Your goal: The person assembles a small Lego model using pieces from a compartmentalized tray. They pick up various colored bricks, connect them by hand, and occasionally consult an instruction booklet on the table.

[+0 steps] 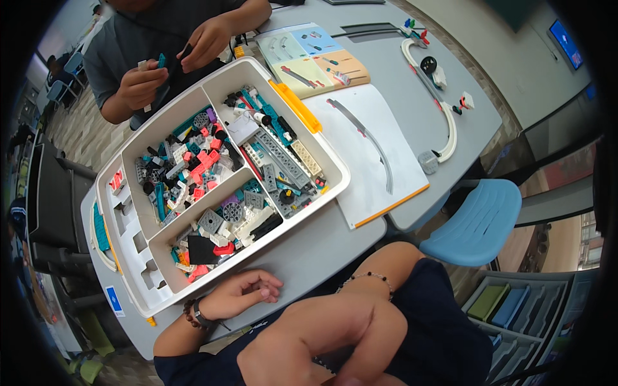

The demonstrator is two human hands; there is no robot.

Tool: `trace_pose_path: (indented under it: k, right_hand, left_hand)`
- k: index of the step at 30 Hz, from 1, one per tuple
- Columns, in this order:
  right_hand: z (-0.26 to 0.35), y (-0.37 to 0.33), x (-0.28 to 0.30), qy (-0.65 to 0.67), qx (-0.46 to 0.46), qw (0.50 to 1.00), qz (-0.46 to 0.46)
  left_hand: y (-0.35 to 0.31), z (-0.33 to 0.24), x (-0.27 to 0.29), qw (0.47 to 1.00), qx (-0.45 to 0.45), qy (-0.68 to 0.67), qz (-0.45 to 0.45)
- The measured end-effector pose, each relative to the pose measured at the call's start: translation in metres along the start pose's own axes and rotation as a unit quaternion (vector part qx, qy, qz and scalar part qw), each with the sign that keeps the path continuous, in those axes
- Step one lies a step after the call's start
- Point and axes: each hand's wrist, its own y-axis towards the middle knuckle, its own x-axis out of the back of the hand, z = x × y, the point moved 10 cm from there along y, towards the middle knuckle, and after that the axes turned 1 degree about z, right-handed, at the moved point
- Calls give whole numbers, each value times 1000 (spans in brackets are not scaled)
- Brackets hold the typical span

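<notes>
My left hand (248, 294), with beaded and dark bands on the wrist, rests at the table's near edge, just below the white sorting tray (288, 230). Its fingers are loosely bent and apart, with nothing in them. Close to the camera, my right hand (315, 331) is raised in front of my dark shirt; its fingers are mostly hidden below and behind it. The tray's compartments hold many coral, teal, grey, black and white building bricks (205, 159). Long grey bricks (282, 158) lie in the right compartment.
Across the table, another person's hands (143, 85) hold small teal, white and black pieces. An open instruction booklet (360, 128) lies right of the tray. Beyond it stands a curved white track (447, 128) with small brick builds. A blue chair (476, 222) is at the right.
</notes>
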Motion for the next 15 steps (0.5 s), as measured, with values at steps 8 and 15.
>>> trace_pose_path:
  k: [8,15]
  right_hand:
    - [-5,1,26,24,-56,995,-76]
    - [-1,1,33,33,-38,999,-14]
  left_hand:
    - [0,2,0,997,19,-67,29]
    - [-3,-1,-1,996,18,-67,51]
